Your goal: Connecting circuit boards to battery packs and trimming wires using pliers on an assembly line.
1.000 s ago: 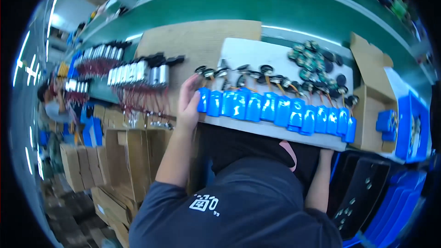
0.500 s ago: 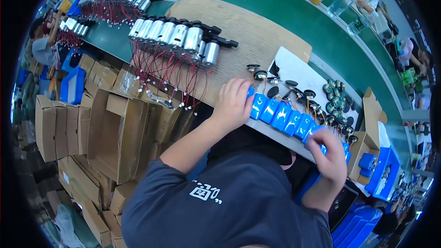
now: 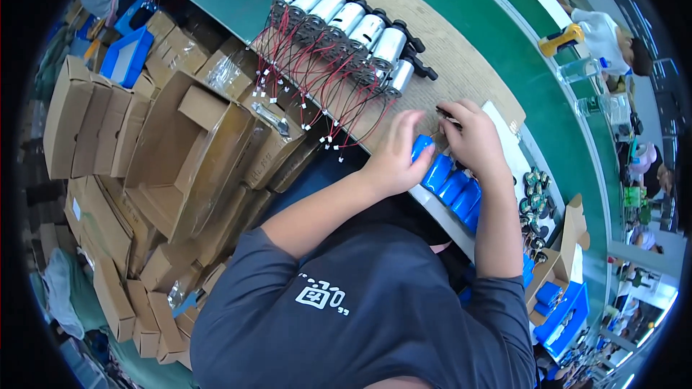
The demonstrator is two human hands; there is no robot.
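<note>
Right hand [image 3: 476, 138] has neared left hand [image 3: 393, 162], which half-encloses a blue pack [image 3: 421, 145].

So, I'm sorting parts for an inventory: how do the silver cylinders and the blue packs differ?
The silver cylinders look like bare metal; the blue packs have a glossy blue surface. No hand is on the cylinders, while the left hand has one pack between thumb and fingers. Both are shiny and set in rows.
</note>
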